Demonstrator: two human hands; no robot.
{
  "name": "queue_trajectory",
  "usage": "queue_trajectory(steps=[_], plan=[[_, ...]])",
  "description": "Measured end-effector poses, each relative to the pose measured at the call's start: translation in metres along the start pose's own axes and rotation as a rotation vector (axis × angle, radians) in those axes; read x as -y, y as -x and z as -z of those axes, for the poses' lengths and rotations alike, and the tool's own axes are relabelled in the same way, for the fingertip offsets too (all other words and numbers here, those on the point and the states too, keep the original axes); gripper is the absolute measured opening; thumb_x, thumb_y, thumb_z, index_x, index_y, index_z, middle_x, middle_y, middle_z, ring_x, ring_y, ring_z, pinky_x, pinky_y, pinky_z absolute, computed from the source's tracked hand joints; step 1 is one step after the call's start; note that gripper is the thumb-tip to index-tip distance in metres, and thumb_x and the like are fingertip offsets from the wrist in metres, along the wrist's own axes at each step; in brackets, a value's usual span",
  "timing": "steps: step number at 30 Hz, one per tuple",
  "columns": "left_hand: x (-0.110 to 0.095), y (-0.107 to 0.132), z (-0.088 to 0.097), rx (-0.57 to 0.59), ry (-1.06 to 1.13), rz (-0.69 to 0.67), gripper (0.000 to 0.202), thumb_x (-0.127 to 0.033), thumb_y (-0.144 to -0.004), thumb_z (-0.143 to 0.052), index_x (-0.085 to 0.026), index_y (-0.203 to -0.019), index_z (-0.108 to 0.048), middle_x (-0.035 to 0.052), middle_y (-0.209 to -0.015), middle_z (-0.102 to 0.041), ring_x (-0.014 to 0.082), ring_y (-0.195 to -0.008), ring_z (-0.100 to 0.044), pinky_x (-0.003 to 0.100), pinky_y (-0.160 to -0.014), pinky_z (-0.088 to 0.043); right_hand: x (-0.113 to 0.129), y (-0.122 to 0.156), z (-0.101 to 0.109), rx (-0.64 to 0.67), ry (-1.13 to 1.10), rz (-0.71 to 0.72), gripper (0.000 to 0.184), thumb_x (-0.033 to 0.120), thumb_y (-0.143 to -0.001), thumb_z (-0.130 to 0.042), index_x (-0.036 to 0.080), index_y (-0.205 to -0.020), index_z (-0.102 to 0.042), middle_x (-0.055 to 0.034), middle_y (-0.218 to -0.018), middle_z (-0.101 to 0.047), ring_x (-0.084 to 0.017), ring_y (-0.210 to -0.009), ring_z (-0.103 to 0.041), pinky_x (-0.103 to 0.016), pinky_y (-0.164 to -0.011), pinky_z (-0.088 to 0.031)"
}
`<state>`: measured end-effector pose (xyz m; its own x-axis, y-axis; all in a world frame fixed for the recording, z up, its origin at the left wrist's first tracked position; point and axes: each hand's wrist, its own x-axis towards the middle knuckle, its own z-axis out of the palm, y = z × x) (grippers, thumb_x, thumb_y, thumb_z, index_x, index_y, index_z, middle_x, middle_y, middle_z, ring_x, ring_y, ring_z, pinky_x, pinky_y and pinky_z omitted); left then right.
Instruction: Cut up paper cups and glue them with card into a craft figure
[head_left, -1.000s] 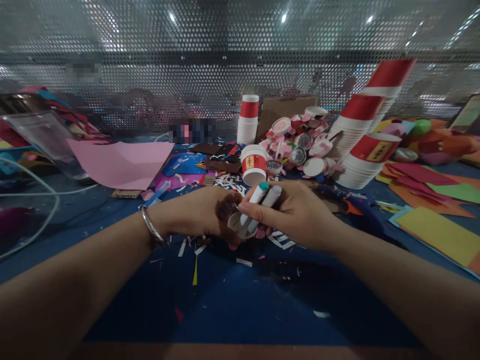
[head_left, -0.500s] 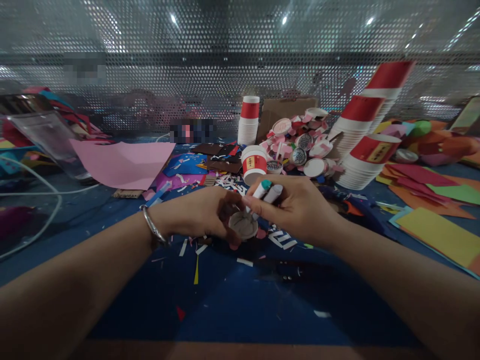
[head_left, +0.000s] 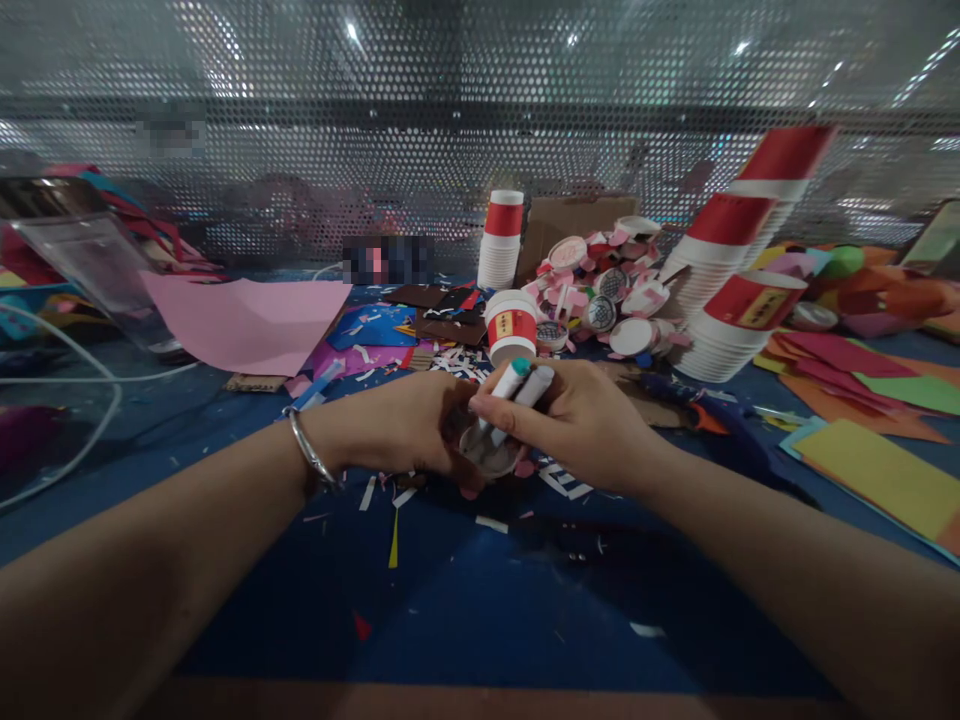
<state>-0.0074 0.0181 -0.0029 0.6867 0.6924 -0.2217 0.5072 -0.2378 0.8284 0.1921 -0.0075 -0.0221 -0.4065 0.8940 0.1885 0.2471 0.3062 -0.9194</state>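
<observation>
My left hand (head_left: pixel 412 425), a silver bangle at its wrist, is closed round the edge of a small round white paper cup base (head_left: pixel 491 455). Pink bits stick out at the base's rim. In my right hand (head_left: pixel 589 415) is a white marker (head_left: pixel 504 388) with a teal end, together with a second white marker-like piece (head_left: pixel 534 386) alongside it. Their lower ends reach down over the face of the cup base. My fingers partly hide both the base and the marker tips.
Behind my hands stands a red and white paper cup (head_left: pixel 512 322) beside a heap of pink and white cup pieces (head_left: pixel 600 285). Stacked paper cups (head_left: pixel 739 320) lean at the right. A pink sheet (head_left: pixel 247 320) and a clear bottle (head_left: pixel 90 265) are left. Paper scraps litter the blue tabletop (head_left: pixel 450 620).
My right hand has shifted slightly left and down, bringing the marker further over the cup base. My left hand keeps its grip and has barely moved.
</observation>
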Motion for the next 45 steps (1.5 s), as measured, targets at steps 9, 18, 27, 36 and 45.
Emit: queue_trajectory(steps=[9, 18, 27, 36, 45], plan=[[0.006, -0.001, 0.002, 0.050, 0.073, 0.053, 0.042, -0.020, -0.067, -0.088, -0.020, -0.105, -0.070, 0.0030, -0.091, -0.080, 0.0225, -0.084, -0.075, 0.028, -0.070, -0.055, 0.001, -0.002, 0.011, -0.054, 0.383, 0.396, 0.018, 0.031, -0.097, -0.063, 0.019, -0.085, -0.066, -0.0015, -0.076, -0.063, -0.016, -0.070, -0.057, -0.029, -0.066, -0.044], [0.000, -0.001, 0.005, 0.087, 0.065, 0.019, 0.039, -0.018, -0.065, -0.090, -0.018, -0.098, -0.070, 0.0029, -0.087, -0.080, 0.0219, -0.082, -0.076, 0.029, -0.073, -0.054, 0.010, 0.006, 0.013, -0.027, 0.534, 0.390, 0.018, 0.030, -0.096, -0.061, 0.019, -0.083, -0.065, -0.0009, -0.071, -0.058, -0.014, -0.063, -0.050, -0.028, -0.059, -0.036], [0.001, -0.002, 0.005, 0.044, -0.026, 0.031, 0.043, -0.025, -0.064, -0.092, -0.019, -0.099, -0.069, 0.0020, -0.091, -0.079, 0.0222, -0.087, -0.073, 0.029, -0.074, -0.052, 0.010, 0.003, 0.011, -0.058, 0.370, 0.188, 0.027, 0.040, -0.093, -0.065, 0.018, -0.077, -0.067, -0.0007, -0.061, -0.062, -0.014, -0.054, -0.053, -0.027, -0.050, -0.038], [0.007, -0.004, 0.005, 0.097, 0.065, -0.040, 0.043, -0.017, -0.065, -0.090, -0.019, -0.103, -0.070, 0.0026, -0.100, -0.079, 0.0226, -0.095, -0.074, 0.032, -0.082, -0.056, 0.002, -0.001, -0.001, 0.051, -0.008, -0.051, 0.031, 0.050, -0.084, -0.079, 0.020, -0.088, -0.071, -0.0032, -0.068, -0.072, -0.017, -0.047, -0.065, -0.027, -0.041, -0.053], [0.013, -0.006, 0.004, 0.076, 0.080, 0.015, 0.044, -0.016, -0.062, -0.091, -0.019, -0.100, -0.071, 0.0040, -0.097, -0.081, 0.0234, -0.090, -0.076, 0.031, -0.078, -0.057, -0.004, -0.008, -0.001, -0.124, 0.146, 0.181, 0.022, 0.039, -0.088, -0.076, 0.018, -0.086, -0.070, -0.0021, -0.075, -0.069, -0.017, -0.067, -0.066, -0.027, -0.060, -0.052]])
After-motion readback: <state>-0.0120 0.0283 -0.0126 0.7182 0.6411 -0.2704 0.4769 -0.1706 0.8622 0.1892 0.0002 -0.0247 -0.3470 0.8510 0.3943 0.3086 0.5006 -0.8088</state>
